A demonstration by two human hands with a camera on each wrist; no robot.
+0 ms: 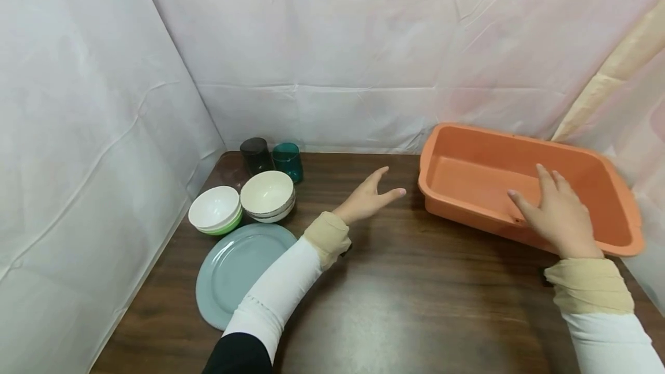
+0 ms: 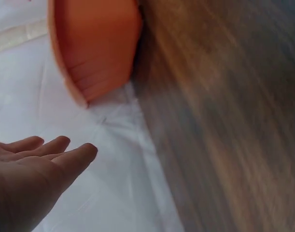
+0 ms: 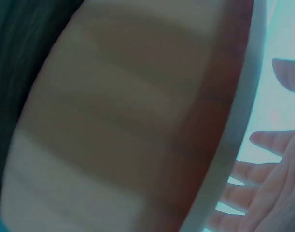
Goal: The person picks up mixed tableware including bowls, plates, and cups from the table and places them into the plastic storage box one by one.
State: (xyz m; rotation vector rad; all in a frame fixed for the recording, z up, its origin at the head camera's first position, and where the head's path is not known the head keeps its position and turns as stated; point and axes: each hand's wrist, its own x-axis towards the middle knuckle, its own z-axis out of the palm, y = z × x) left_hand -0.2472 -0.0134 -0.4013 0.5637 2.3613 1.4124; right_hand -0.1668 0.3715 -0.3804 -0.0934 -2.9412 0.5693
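My left hand [image 1: 363, 198] hovers above the table between the bowls and the basin, fingers extended and thumb apart, holding nothing. In the left wrist view its straight fingers [image 2: 72, 157] point toward the orange basin [image 2: 101, 43], apart from it. Over the front right part of the same basin [image 1: 467, 218] is my right hand [image 1: 563, 215], with fingers spread and nothing in the grasp. The right wrist view shows those spread fingers [image 3: 268, 142] beside the basin's rim [image 3: 234, 125]; whether they touch it I cannot tell. Inside, the visible basin floor is bare.
On the left stand a stack of cream bowls [image 1: 267, 192] and a white bowl [image 1: 214, 206] nested in a green one. Behind them are a dark cup [image 1: 256, 156] and a teal cup [image 1: 288, 161]. A grey-blue plate [image 1: 234, 273] lies in front. White sheets [image 1: 363, 45] wall the table.
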